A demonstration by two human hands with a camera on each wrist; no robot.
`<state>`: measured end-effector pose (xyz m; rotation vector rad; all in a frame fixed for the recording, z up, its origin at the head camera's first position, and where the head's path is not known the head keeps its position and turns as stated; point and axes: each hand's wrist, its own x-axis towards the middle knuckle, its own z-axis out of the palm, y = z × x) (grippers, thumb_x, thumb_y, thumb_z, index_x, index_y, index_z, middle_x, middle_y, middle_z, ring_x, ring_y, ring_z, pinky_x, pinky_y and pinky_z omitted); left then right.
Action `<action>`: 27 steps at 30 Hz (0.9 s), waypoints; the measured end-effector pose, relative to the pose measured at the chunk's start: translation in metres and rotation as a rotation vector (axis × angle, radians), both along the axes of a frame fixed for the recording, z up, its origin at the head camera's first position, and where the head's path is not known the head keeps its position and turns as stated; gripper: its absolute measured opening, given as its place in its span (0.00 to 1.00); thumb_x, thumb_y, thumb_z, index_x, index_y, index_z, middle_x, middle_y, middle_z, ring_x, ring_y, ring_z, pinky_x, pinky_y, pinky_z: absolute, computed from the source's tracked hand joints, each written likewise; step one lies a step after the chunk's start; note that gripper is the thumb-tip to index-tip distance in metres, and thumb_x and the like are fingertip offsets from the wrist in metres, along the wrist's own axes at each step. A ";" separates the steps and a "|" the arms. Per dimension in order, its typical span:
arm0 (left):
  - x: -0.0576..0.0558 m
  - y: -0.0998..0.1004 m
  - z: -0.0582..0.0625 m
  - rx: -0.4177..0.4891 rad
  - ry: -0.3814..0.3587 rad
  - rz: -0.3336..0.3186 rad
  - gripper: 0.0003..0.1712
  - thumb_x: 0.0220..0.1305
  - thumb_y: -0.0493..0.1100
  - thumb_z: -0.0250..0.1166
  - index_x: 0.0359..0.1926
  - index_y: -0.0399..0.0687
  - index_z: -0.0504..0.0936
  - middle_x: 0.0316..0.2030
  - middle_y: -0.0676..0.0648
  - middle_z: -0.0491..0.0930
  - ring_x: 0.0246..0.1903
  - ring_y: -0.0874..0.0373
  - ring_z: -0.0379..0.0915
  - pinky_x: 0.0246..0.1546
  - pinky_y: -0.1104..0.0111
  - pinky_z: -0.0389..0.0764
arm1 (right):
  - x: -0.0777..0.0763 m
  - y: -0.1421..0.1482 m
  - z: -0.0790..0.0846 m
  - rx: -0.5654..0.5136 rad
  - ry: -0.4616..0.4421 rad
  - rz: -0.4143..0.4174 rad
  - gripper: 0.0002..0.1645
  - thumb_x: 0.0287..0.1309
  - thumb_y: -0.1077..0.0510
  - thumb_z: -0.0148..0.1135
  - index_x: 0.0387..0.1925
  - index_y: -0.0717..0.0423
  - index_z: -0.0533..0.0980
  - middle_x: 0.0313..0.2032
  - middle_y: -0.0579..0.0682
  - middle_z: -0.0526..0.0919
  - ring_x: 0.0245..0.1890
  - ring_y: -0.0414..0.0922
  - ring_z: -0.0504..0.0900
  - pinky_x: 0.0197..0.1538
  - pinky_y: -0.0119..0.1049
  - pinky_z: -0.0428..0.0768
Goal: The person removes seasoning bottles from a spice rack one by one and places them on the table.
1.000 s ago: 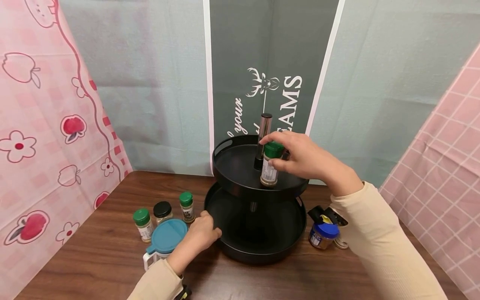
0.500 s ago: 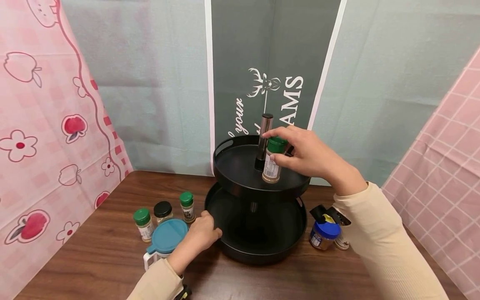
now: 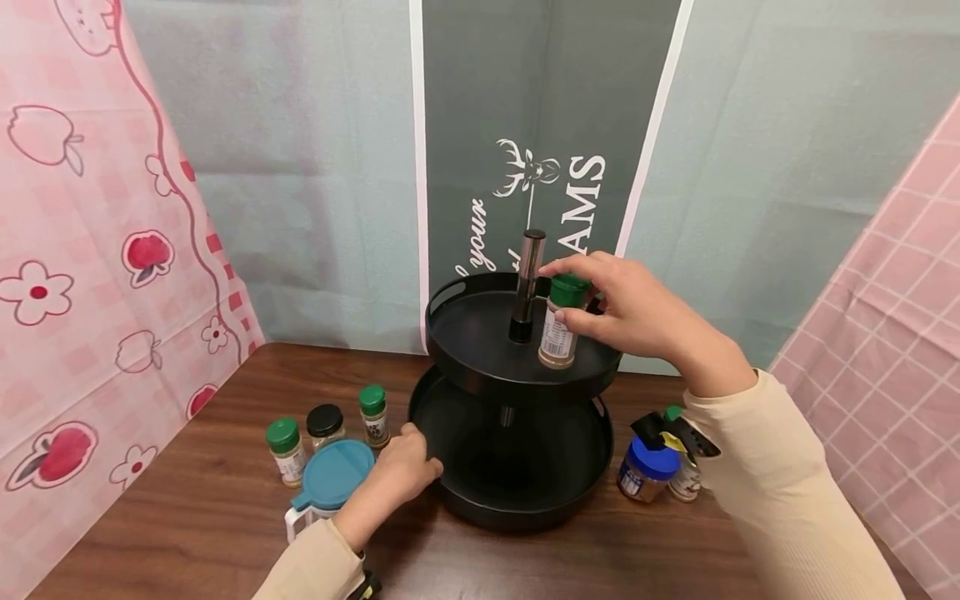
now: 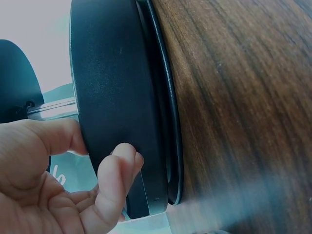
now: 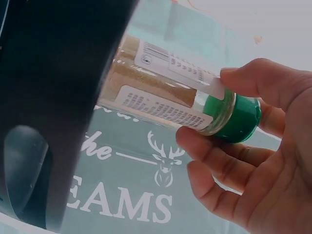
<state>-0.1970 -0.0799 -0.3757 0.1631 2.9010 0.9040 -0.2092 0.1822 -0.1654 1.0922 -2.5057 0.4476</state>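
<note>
My right hand [image 3: 641,308] holds a clear spice jar [image 3: 557,337] by its green lid and neck. It stands upright on the right part of the upper tier [image 3: 474,333] of a black two-tier tray, beside the centre post [image 3: 527,283]. In the right wrist view, light brown powder and white labels show on the spice jar [image 5: 161,92], whose base is hidden behind the tier's rim. At the left side, my left hand [image 3: 399,468] grips the wall of the lower tier [image 3: 517,515]. From the left wrist view, thumb and fingers lie on either side of that wall [image 4: 117,87].
Left of the tray stand green-lidded jars [image 3: 286,450] [image 3: 374,415], a black-lidded jar [image 3: 326,423] and a teal-lidded pitcher [image 3: 337,473]. To its right, a blue-lidded jar [image 3: 649,471] and another jar [image 3: 686,482] sit under my right forearm. Fabric hangs behind.
My right hand and the spice jar have moved a little to the right across the upper tier, away from the post. The left hand has stayed at the lower tier's wall.
</note>
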 end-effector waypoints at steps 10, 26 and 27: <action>0.000 -0.001 0.000 0.009 -0.007 -0.004 0.32 0.55 0.38 0.63 0.51 0.18 0.59 0.19 0.38 0.69 0.18 0.48 0.68 0.19 0.59 0.69 | 0.011 0.018 0.005 -0.007 0.019 -0.035 0.27 0.53 0.63 0.65 0.56 0.54 0.72 0.42 0.50 0.77 0.39 0.45 0.74 0.35 0.43 0.75; 0.001 -0.001 0.000 -0.007 0.014 -0.001 0.30 0.53 0.39 0.63 0.48 0.19 0.61 0.21 0.36 0.71 0.20 0.48 0.70 0.20 0.59 0.70 | 0.021 0.052 0.002 -0.066 0.098 -0.057 0.30 0.47 0.66 0.69 0.55 0.52 0.73 0.37 0.42 0.78 0.32 0.35 0.74 0.35 0.26 0.72; 0.001 0.000 0.000 -0.007 0.012 -0.001 0.31 0.53 0.39 0.63 0.48 0.19 0.61 0.21 0.36 0.71 0.20 0.47 0.70 0.20 0.59 0.70 | 0.021 0.054 0.002 -0.066 0.101 -0.063 0.30 0.47 0.66 0.69 0.55 0.52 0.73 0.37 0.41 0.78 0.32 0.35 0.74 0.35 0.25 0.72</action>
